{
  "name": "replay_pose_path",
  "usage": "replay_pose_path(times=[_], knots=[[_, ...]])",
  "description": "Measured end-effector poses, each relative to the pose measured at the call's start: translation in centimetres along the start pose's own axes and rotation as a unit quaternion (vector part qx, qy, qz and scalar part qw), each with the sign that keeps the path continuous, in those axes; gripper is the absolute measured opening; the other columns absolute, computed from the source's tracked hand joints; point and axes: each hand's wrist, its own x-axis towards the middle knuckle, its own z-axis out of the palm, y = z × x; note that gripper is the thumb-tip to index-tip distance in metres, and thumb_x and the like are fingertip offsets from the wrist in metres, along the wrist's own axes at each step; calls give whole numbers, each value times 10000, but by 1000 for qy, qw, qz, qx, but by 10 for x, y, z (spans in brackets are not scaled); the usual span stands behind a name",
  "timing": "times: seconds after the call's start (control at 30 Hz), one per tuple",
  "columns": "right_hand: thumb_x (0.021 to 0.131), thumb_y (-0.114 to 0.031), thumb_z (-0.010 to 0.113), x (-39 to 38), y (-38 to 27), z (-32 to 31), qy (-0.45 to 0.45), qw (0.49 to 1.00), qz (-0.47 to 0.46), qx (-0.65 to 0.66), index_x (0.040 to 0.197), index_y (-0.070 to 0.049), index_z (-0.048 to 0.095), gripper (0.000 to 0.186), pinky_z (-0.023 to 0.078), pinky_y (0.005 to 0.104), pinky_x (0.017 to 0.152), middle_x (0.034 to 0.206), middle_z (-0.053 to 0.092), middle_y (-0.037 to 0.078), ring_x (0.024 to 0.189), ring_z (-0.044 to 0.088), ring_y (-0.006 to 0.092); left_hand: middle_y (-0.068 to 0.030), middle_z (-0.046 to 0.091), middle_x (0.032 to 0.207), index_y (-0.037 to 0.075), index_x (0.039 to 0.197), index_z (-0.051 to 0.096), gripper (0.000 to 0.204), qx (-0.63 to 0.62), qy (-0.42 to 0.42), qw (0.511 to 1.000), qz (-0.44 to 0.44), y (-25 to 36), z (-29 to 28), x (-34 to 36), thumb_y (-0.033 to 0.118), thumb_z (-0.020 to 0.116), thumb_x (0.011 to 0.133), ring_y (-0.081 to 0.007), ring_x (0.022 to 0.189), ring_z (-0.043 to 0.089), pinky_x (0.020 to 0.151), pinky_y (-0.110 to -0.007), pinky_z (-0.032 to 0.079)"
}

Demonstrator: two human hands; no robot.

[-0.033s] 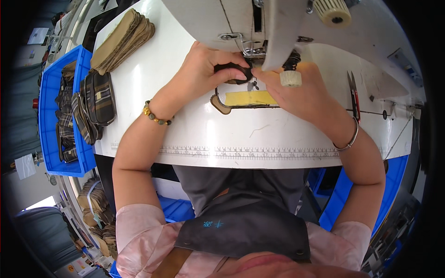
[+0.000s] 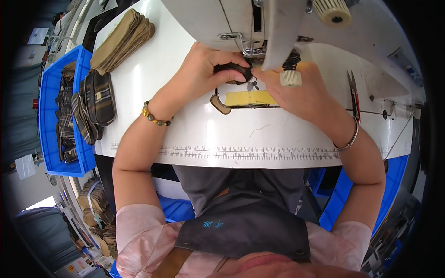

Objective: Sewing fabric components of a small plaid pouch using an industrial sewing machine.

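My left hand (image 2: 201,69) pinches a small dark fabric piece (image 2: 244,71) between thumb and fingers, just under the needle area of a white sewing machine (image 2: 199,21). From the other side, my right hand (image 2: 301,95) has its fingertips closed at the right edge of that piece. A cream knob (image 2: 290,78) on the machine covers part of the right hand. In front of the fingers lies a yellow strip (image 2: 248,98) by the machine's plate. A tan, dark-edged fabric end (image 2: 220,105) sticks out to its left.
Red-handled scissors (image 2: 355,99) lie to the right on the white table (image 2: 185,134). A stack of tan fabric pieces (image 2: 121,39) and plaid pouches (image 2: 98,99) sit at the left. Beside the table, a blue bin (image 2: 47,116) holds more plaid pieces. A ruler scale (image 2: 250,153) runs along the front edge.
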Motion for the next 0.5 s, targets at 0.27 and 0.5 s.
replay_pose_path(times=[0.27, 0.5], knots=[[730, -167, 711, 3, -3, -6, 6, 999, -13, -38, 692, -125, 721, 58, 478, 355, 498, 643, 599, 41, 559, 635, 198, -63, 755, 914, 23, 1039, 762, 188, 21, -18, 999, 21, -13, 1, -4, 124, 779, 881, -128, 805, 691, 731, -271, 565], [738, -119, 692, 1, -10, -2, 8, 999, -22, 48, 829, -127, 744, 105, 468, 359, 485, 601, 593, 49, 541, 627, 218, -70, 768, 944, 26, 1076, 772, 226, -70, -25, 987, -144, -5, 0, -4, 165, 773, 898, -107, 847, 689, 784, -253, 570]])
